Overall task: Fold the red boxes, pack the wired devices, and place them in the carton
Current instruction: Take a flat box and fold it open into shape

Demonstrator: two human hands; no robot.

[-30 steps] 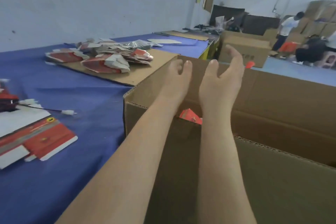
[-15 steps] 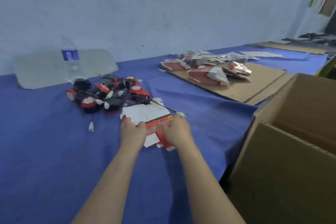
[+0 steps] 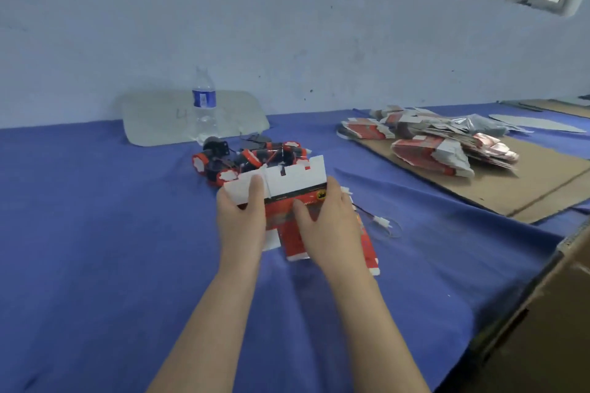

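Both hands hold a red box (image 3: pixel 295 183), still flat and not yet formed, just above the blue cloth (image 3: pixel 95 233) that covers the table. The left hand (image 3: pixel 241 220) grips its left side, with the thumb lying up over a white flap. The right hand (image 3: pixel 329 223) grips the right side, thumb pressed on the red panel and fingers curled behind the edge near a yellow mark. The box's white flaps stand upward, away from the person, and its red printed part faces the camera. More red and white card shows below the hands on the cloth; I cannot tell whether it belongs to the same box or is another flat one. Just behind the box lies a heap of wired devices (image 3: pixel 252 156), red and black, tangled together. A loose white connector (image 3: pixel 381 221) on a thin wire lies on the cloth just right of the right hand. Further back a water bottle (image 3: pixel 204 102) stands upright in front of a grey panel (image 3: pixel 153 118) that leans on the wall. To the right, a stack of flat boxes (image 3: pixel 431 145) rests on a cardboard sheet (image 3: pixel 526 191). The carton (image 3: pixel 549 329) stands at the lower right, against the table's edge, only its brown side in view.
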